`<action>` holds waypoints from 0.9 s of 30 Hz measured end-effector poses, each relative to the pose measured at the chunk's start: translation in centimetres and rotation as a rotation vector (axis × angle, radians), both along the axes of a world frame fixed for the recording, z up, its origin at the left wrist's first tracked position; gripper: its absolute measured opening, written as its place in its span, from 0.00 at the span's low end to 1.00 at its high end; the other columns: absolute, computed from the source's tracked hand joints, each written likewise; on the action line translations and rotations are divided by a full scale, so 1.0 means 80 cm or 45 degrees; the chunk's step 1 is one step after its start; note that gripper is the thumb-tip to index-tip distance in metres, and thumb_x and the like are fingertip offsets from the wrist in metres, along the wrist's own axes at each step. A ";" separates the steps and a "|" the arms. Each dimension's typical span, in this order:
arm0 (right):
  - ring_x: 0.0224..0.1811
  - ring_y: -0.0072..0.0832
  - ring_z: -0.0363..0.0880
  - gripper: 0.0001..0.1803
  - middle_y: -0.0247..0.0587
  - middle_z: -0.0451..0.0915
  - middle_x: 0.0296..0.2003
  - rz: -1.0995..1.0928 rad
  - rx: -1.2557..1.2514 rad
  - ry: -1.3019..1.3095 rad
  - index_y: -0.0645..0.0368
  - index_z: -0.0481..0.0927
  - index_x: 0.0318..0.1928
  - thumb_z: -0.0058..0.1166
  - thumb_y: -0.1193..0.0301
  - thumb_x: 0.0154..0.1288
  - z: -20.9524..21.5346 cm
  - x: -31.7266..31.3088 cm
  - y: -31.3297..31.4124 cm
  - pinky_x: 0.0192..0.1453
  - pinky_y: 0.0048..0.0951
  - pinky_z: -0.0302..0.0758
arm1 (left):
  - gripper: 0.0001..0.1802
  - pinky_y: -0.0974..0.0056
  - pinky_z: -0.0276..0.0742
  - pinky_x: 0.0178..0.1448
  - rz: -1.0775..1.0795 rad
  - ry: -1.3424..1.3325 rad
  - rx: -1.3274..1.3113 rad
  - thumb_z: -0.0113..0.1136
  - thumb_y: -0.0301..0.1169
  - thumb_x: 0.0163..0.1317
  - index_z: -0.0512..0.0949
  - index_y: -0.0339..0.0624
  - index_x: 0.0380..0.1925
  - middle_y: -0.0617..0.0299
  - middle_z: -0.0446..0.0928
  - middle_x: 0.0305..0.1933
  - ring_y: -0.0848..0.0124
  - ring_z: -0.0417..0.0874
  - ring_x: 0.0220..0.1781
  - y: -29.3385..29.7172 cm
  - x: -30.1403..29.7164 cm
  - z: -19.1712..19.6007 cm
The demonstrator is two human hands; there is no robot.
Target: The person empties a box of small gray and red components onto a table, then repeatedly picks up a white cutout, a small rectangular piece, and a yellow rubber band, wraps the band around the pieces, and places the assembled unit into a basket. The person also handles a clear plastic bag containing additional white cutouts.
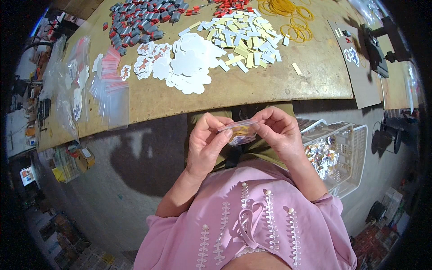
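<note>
Between my two hands, in front of the table's near edge, I hold up a small clear zip bag [242,136]. Yellow and white pieces show through its plastic. My left hand [208,138] pinches the top left corner between thumb and fingers. At the other end of the zip, my right hand [280,131] pinches the top right corner. The bag hangs below the fingertips, over my lap. Straight ahead on the table [234,92] lie a heap of white cloud-shaped cutouts [191,63] and a pile of yellow and pale-blue strips [247,39].
Grey-and-red small motors [144,22], red-tipped parts [229,6] and yellow rubber bands [297,22] lie farther back. Flat empty bags [111,90] fan out at the left. A grey board [353,67] lies right. Beside my right arm stands a white basket [355,155] with filled bags.
</note>
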State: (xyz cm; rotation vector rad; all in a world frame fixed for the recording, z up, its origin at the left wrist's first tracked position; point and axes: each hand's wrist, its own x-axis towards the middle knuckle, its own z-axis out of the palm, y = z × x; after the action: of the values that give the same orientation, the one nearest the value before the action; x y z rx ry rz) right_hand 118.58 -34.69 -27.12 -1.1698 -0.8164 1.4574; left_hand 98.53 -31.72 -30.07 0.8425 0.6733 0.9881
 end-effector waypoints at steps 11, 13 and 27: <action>0.36 0.25 0.86 0.03 0.40 0.87 0.32 0.059 0.178 -0.649 0.64 0.85 0.40 0.61 0.79 0.68 0.007 -0.010 -0.004 0.44 0.27 0.81 | 0.07 0.66 0.76 0.34 0.051 0.879 0.660 0.70 0.21 0.55 0.79 0.39 0.29 0.61 0.78 0.28 0.69 0.82 0.30 0.018 0.017 0.032; 0.38 0.37 0.87 0.04 0.45 0.87 0.34 0.108 0.294 -0.926 0.63 0.85 0.39 0.63 0.79 0.64 0.015 -0.012 -0.002 0.45 0.34 0.81 | 0.07 0.67 0.75 0.33 0.050 0.947 0.769 0.70 0.21 0.55 0.79 0.39 0.29 0.61 0.78 0.28 0.72 0.80 0.28 0.019 0.017 0.031; 0.46 0.22 0.85 0.05 0.43 0.87 0.46 0.114 -0.050 -0.269 0.62 0.78 0.45 0.54 0.73 0.78 0.005 0.028 -0.026 0.42 0.22 0.83 | 0.08 0.64 0.78 0.31 -0.090 0.910 0.924 0.71 0.21 0.52 0.79 0.40 0.28 0.60 0.80 0.27 0.68 0.82 0.29 0.010 -0.010 0.027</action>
State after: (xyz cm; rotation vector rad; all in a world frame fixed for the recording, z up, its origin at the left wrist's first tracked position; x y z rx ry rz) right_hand 120.80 -36.80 -26.69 -1.3483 -0.9997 1.4433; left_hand 97.75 -30.89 -27.94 1.8974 0.8827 0.8590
